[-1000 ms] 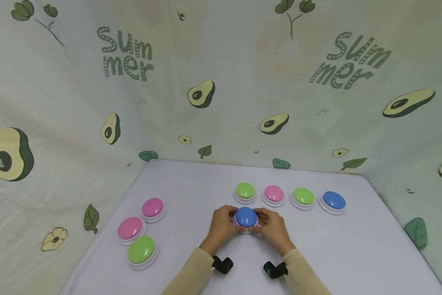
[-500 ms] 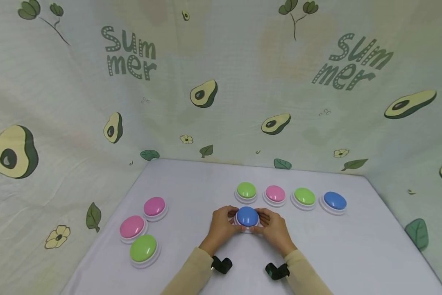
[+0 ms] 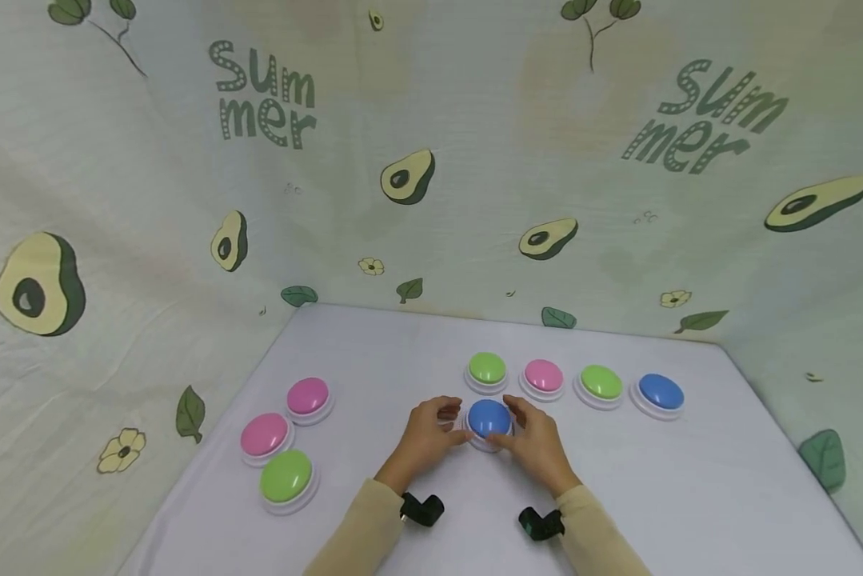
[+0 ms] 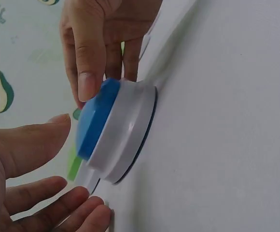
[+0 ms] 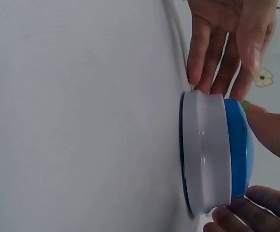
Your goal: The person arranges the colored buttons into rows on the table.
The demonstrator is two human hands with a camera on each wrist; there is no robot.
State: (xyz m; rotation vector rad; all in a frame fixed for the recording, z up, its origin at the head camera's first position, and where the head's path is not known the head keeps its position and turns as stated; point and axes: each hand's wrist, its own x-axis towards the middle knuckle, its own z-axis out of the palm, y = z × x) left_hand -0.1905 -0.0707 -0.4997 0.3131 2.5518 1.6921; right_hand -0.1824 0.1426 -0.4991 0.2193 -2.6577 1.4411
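A blue dome push button (image 3: 489, 418) with a white round base sits on the white table between both hands. My left hand (image 3: 429, 436) is at its left; in the left wrist view a gap shows between its spread thumb and fingers (image 4: 58, 210) and the button. My right hand (image 3: 539, 444) is at the right side, its thumb tip close over the dome's edge; whether it touches cannot be told. In the right wrist view the button's white base (image 5: 205, 150) stands on the cloth, and the right fingertips lie beside it, partly hidden.
Behind stand a green button (image 3: 487, 368), a pink button (image 3: 544, 375), another green button (image 3: 601, 382) and a second blue button (image 3: 661, 392) in a row. At left sit two pink buttons (image 3: 307, 396) and a green one (image 3: 286, 477). A printed cloth (image 3: 474, 160) hangs behind.
Both hands held the blue button before; the left has let go and drawn slightly left, and the right has loosened. The button stays in place while the head view shifts slightly.
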